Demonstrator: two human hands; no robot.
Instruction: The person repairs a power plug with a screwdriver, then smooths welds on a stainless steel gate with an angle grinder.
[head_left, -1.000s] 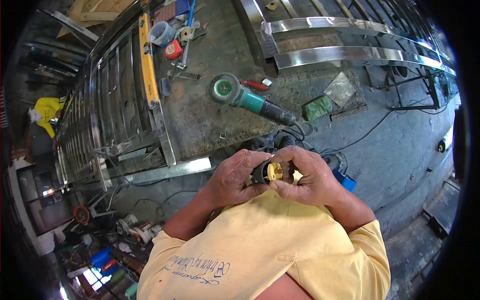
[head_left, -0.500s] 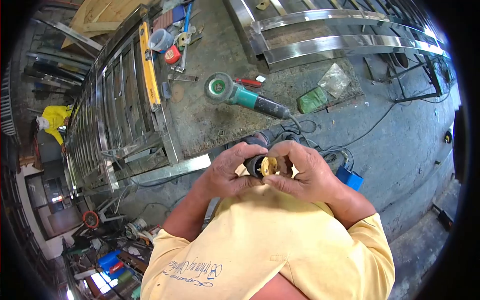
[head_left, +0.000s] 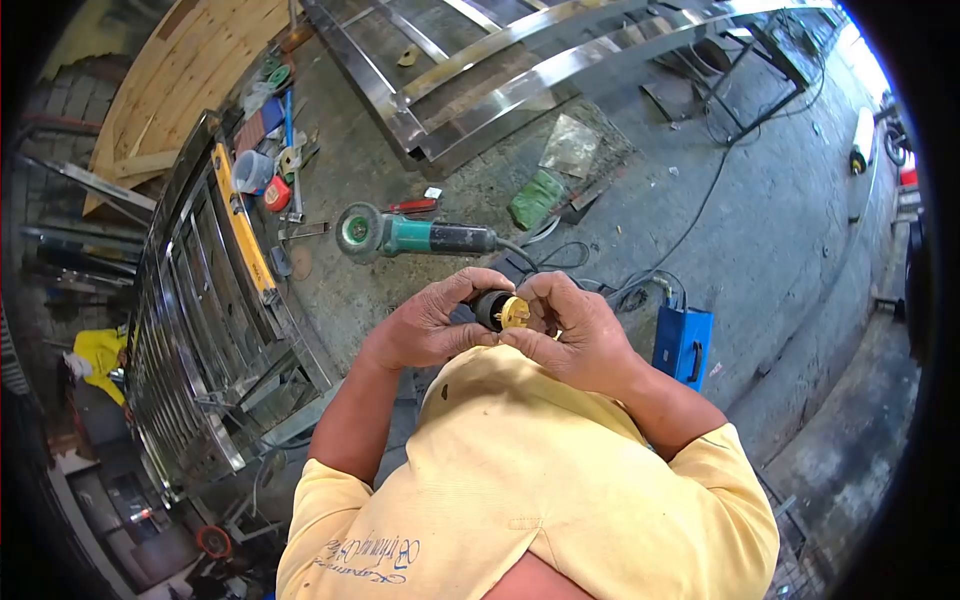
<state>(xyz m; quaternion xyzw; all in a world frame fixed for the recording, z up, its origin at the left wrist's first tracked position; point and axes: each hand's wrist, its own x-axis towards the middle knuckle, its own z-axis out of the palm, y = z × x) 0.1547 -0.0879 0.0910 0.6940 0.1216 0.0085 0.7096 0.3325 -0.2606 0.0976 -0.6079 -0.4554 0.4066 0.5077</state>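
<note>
In front of my chest, my left hand [head_left: 432,322] has thumb and fingers closed around a short black round plug housing [head_left: 489,308]. A yellow plug core [head_left: 515,313] with metal parts on its face sits at the open end of that housing. Thumb and fingers of my right hand [head_left: 572,332] pinch the yellow core, partly hiding its far side. Beyond my hands, a green and black angle grinder [head_left: 430,237] with a round disc lies on the work surface, its cord trailing to the right.
A red-handled tool [head_left: 412,206] lies behind the grinder. Metal grilles stand left and far ahead. A yellow level [head_left: 240,222] rests on the left one, near a red tape measure [head_left: 277,194]. To the right stands a blue box [head_left: 682,343] with cables; a person in yellow [head_left: 98,360] is far left.
My view has turned, so the grinder and bench appear further left and the blue box shows more fully. The yellow core's face has tilted more toward me; both hands keep their hold.
</note>
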